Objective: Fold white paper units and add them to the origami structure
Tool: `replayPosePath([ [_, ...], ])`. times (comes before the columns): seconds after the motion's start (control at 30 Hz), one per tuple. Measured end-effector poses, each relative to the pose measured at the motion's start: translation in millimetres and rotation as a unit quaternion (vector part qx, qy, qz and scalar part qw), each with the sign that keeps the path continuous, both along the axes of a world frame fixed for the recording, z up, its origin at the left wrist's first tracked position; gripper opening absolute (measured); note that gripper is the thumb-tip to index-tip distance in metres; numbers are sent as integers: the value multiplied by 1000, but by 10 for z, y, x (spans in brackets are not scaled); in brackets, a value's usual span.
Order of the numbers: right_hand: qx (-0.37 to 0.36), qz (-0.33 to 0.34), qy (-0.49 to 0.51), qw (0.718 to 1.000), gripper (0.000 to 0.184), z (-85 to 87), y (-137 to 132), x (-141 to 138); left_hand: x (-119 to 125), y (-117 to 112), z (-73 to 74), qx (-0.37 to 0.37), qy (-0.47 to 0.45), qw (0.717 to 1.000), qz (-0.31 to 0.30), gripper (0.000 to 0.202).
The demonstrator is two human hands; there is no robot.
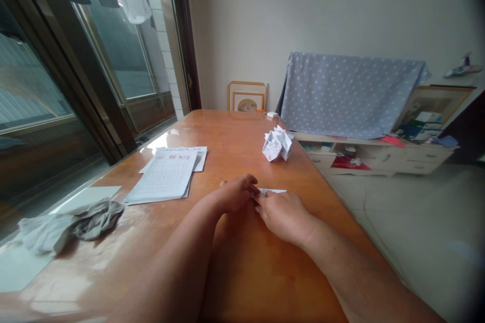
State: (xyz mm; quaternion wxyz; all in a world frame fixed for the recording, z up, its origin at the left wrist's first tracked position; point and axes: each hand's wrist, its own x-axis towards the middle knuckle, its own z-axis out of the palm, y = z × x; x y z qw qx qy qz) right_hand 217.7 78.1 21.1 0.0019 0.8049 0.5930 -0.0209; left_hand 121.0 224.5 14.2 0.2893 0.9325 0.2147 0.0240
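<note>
My left hand (237, 194) and my right hand (282, 217) meet at the middle of the orange wooden table (242, 133). Their fingertips pinch a narrow strip of folded white paper (273, 191), and most of it is hidden by my fingers. Farther ahead, a crumpled or folded white paper shape with red markings (277, 144) stands apart from both hands. To the left of my left hand lies a stack of printed grid sheets (162, 176). A crumpled grey cloth (71, 224) sits nearer the window.
A tall window (117, 45) runs along the table's left side. A small white block (272, 114) lies at the far edge, with picture frames (247, 97) behind it. On the right, past the table edge, stands a low cabinet (375, 154) under a blue polka-dot cloth (346, 96).
</note>
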Motion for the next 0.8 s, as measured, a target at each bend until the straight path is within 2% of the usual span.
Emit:
replayPosePath([
  [0.13, -26, -12, -21, 999, 38, -7, 41, -44, 4, -6, 9, -2, 7, 1000, 5, 44],
  [0.3, 6, 10, 4, 1000, 37, -5, 19, -22, 3, -4, -8, -12, 6, 1000, 4, 45],
  [0.5, -11, -1, -9, 1000, 37, -47, 50, -64, 5, -14, -4, -6, 1, 1000, 6, 42],
  [0.67, 39, 5, 64, 997, 34, 9, -34, 195, 28, -28, -1, 21, 5, 1000, 8, 40],
  [0.7, 48, -12, 82, 995, 34, 22, -48, 273, 39, -32, -10, 23, 3, 1000, 15, 40],
  [0.8, 90, -123, 68, 986, 38, 33, -52, 473, 76, -45, -61, 26, -18, 999, 28, 39],
])
